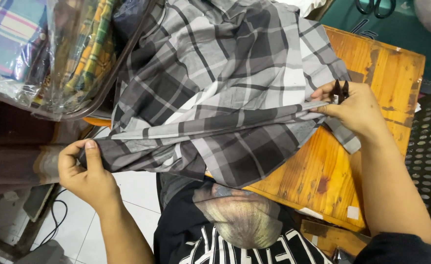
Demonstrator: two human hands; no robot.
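Grey plaid cloth point(215, 93) lies spread over the wooden surface point(371, 93) and spills off its near edge onto my lap, and I have 1 folded edge of it stretched into a straight line between my 2 hands so that it stays taut and easy to work along. My left hand point(86, 171) is off the surface, out over the tiled floor point(132, 195), its grip pressed together on the far end of that edge, thumb on top and fingers curled beneath, which gives me the pull. My right hand point(354, 107) rests over the surface at the other end, pinching the edge between thumb and fingers while also holding small black snips point(341, 91) against the fabric; the blades sit right at the edge, though I cannot tell whether they are open or closed. Most of the cloth is bunched up behind the stretched line, so its weight rests on the wood rather than dragging on my hands. Just to my left a clear bag point(44, 54) of other plaid fabrics stands near the cloth, and scissors point(376, 7) lie well apart at the far edge.
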